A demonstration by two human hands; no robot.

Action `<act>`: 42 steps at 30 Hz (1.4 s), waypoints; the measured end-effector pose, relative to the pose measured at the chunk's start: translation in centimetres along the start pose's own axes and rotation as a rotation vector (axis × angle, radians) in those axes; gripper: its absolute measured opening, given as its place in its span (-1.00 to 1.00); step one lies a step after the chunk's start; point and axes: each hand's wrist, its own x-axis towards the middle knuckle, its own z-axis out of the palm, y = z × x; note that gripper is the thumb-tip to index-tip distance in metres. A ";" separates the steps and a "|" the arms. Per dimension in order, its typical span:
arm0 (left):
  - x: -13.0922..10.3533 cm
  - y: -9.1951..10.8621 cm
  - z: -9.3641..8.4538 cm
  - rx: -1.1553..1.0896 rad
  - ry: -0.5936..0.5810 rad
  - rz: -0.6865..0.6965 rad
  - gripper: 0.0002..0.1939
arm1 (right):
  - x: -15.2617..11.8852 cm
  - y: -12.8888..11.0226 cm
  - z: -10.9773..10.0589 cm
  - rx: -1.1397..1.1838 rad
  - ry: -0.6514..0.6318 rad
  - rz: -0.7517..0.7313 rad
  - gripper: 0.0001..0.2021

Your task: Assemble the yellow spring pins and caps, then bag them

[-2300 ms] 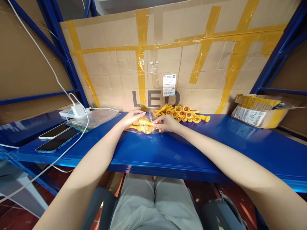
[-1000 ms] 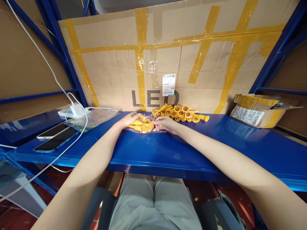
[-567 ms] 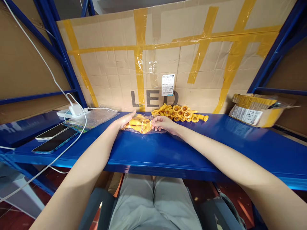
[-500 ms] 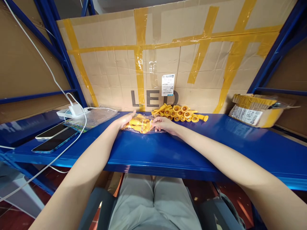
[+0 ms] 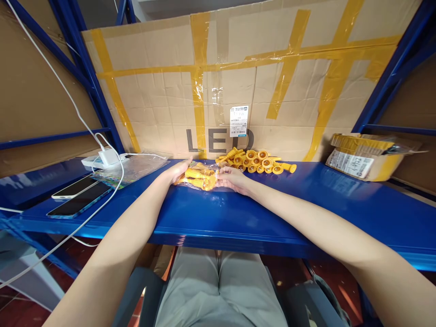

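Observation:
A clear plastic bag (image 5: 200, 176) with several yellow parts inside lies on the blue shelf, between my two hands. My left hand (image 5: 180, 170) holds the bag's left end, its thumb up along the far side and the other fingers hidden by the bag. At the right end, the bent fingers of my right hand (image 5: 233, 178) are closed on the clear plastic. Just behind that hand is a pile of loose yellow parts (image 5: 259, 161) with round, cup-like ends, touching or near the cardboard.
Two phones (image 5: 79, 199), a white charger (image 5: 108, 156) with cables and a flat plastic bag (image 5: 143, 164) lie at the left. A small open carton (image 5: 366, 156) stands at the right. A large taped cardboard sheet (image 5: 163, 104) backs the blue shelf (image 5: 272, 209).
The fingers of my right hand have drawn together a little at the bag's right end, and the plastic there has shifted slightly. My left hand has hardly moved.

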 end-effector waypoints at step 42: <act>0.1 1.2 -2.2 0.803 0.365 0.185 -0.88 | 0.4 0.9 -1.0 -0.790 0.166 -0.626 -0.84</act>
